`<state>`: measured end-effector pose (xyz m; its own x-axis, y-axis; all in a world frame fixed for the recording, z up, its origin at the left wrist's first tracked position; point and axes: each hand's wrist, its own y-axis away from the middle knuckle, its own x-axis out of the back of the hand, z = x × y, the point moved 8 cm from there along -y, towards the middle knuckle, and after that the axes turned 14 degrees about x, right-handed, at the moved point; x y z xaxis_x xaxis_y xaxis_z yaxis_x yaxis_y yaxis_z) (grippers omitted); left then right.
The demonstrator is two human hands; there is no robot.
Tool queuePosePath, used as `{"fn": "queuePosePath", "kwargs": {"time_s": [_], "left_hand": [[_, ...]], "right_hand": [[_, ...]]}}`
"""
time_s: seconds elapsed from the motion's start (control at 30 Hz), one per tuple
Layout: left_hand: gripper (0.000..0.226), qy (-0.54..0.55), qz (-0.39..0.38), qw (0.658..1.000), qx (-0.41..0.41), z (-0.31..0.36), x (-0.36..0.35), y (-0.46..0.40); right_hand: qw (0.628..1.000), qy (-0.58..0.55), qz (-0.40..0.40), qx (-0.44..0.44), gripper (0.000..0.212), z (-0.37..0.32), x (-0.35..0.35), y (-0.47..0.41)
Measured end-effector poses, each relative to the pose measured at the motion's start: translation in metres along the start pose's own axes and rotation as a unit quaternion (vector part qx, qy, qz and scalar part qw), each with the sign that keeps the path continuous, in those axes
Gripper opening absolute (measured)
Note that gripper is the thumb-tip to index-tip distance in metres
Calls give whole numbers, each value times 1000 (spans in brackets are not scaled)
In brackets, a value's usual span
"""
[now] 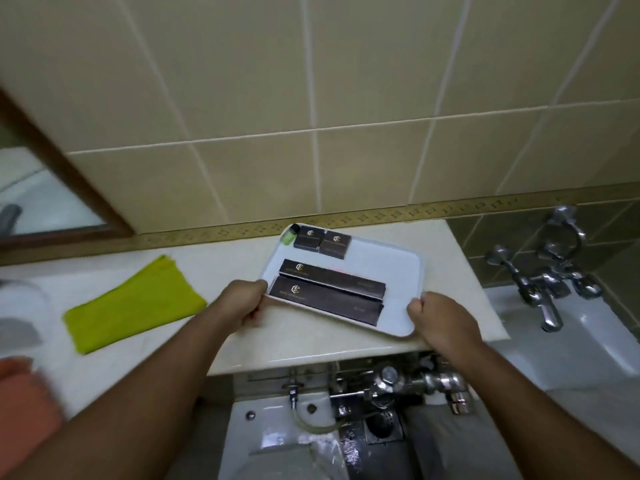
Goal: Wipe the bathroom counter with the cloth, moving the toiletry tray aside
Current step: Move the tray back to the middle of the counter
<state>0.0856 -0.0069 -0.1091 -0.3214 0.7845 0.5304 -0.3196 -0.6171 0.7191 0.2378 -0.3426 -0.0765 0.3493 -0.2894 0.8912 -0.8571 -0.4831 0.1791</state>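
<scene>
A tiled bathroom held a pale bench (pixel 311 337). The left hand (pixel 247 299) and right hand (pixel 438 318) had each closed a grip on the near rim of the tray (pixel 398 271), at the bench's right end. Moving it aside seemed underway; next, fetching the cloth (pixel 133 306) lying leftward.

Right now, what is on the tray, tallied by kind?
Long dark boxes: 2
Small dark boxes: 2
Small green bottle: 1
Total: 5, on the white tray held by the left hand and right hand.
</scene>
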Motion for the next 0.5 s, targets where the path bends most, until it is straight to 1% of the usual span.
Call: {"fn": "queuePosePath", "kwargs": {"time_s": [0.13,0.27,0.33,0.5], "left_hand": [[36,29,0,997,71,-46,40,2],[37,23,-12,990,141,-65,56,-8],[37,21,-20,985,170,-67,57,-17],[38,51,-51,971,229,-67,56,-32]], "right_hand": [[995,53,-29,77,24,-60,-16,-50],[983,130,-52,119,28,-96,-46,-85],[978,165,-47,118,29,-104,-57,-101],[974,203,-38,94,28,-105,-74,-123]]}}
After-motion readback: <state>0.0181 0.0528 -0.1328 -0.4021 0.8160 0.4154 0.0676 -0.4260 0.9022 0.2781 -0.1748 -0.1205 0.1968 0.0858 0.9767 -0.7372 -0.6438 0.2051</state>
